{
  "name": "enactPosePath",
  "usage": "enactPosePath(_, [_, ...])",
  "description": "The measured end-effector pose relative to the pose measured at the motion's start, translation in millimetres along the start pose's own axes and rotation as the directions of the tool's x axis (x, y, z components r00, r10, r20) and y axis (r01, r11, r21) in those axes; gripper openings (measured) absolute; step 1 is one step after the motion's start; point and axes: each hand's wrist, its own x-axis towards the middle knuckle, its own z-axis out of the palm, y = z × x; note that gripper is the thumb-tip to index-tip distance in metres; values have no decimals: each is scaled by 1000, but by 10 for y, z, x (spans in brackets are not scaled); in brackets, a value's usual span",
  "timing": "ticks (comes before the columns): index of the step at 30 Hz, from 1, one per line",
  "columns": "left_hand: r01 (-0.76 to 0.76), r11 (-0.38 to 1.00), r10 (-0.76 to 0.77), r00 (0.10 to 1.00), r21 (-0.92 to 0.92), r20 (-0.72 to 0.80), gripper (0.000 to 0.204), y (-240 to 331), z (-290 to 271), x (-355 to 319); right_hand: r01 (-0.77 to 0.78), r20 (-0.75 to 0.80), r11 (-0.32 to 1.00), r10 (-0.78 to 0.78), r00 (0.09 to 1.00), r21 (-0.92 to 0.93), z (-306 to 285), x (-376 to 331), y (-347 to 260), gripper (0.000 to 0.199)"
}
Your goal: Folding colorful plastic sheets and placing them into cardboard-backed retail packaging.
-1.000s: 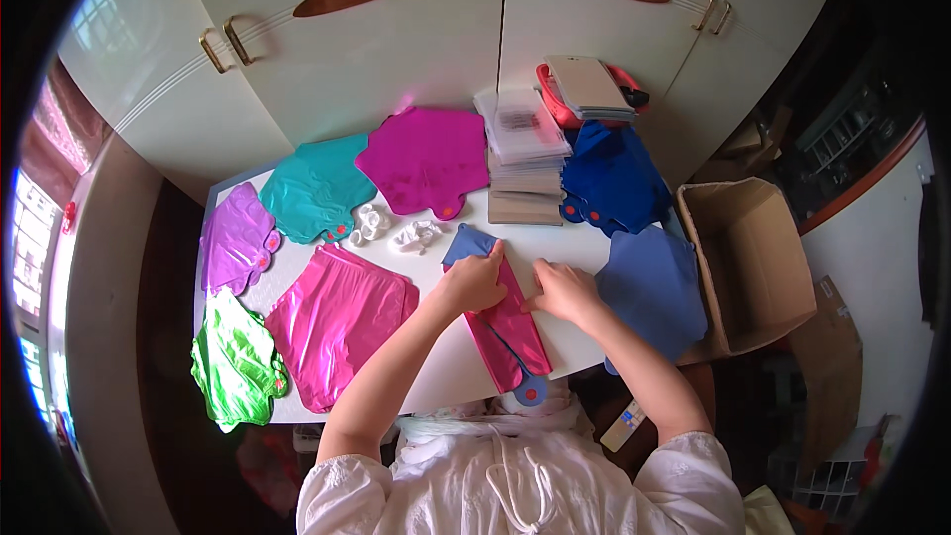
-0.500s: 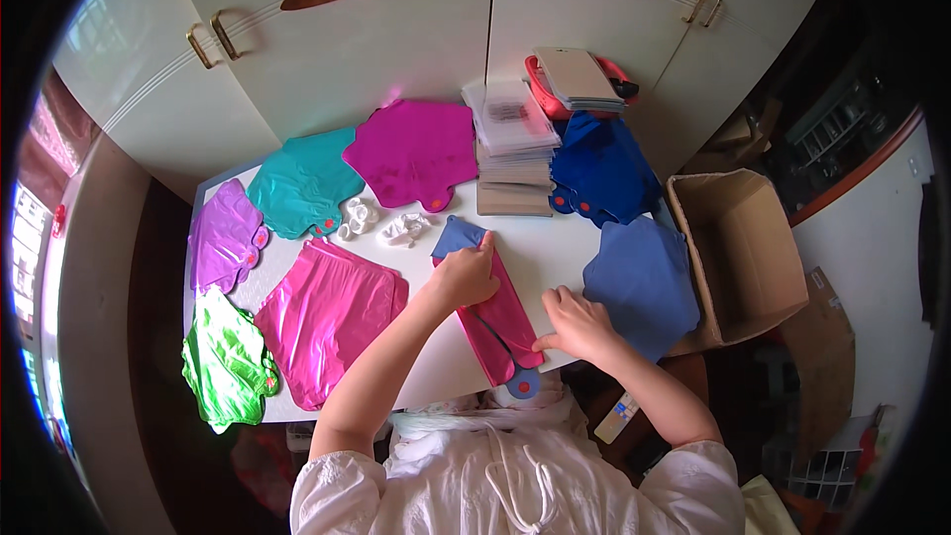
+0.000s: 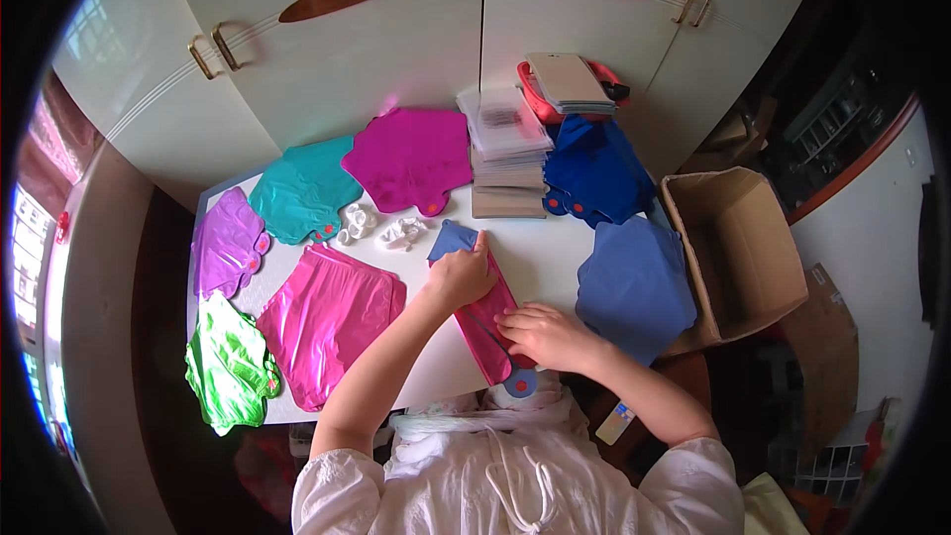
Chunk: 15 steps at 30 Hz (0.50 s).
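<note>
A long, narrow folded pink piece point(image 3: 474, 337) of thin sheet material lies on the white table in front of me, over a blue-grey sheet whose corner point(image 3: 454, 236) shows at the far end. A rounded blue-grey tab with a red dot point(image 3: 521, 384) sticks out at the near end. My left hand point(image 3: 461, 277) holds the fold down near its far end, one finger stretched forward and the others curled. On the right edge of the pink piece rests my right hand point(image 3: 550, 337), palm down, its fingers laid out flat.
Shiny green point(image 3: 230, 362), lilac point(image 3: 230, 238), teal point(image 3: 305, 188), magenta point(image 3: 408, 159) and pink point(image 3: 332, 322) sheets lie left and behind. White crumpled bits point(image 3: 401, 234), stacked cards point(image 3: 508, 178), a dark blue sheet point(image 3: 599, 168) and blue-grey sheet point(image 3: 636, 287) lie beyond. A cardboard box point(image 3: 778, 282) stands right.
My right hand has moved left and slightly away from me, from the near right corner of the pink piece onto its right edge, its fingers flattening. The left hand stays in place.
</note>
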Motion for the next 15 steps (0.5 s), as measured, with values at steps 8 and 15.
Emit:
enactPosePath(8, [-5,975,-105,872,-222,-478,91,-291,223,-494,-252,-370,940,155,916,-229,343,117,-389,13])
enactPosePath(15, [-20,526,-375,892,-850,-253,115,-287,337,-601,-229,-384,954,142,912,-192,356,104,-359,27])
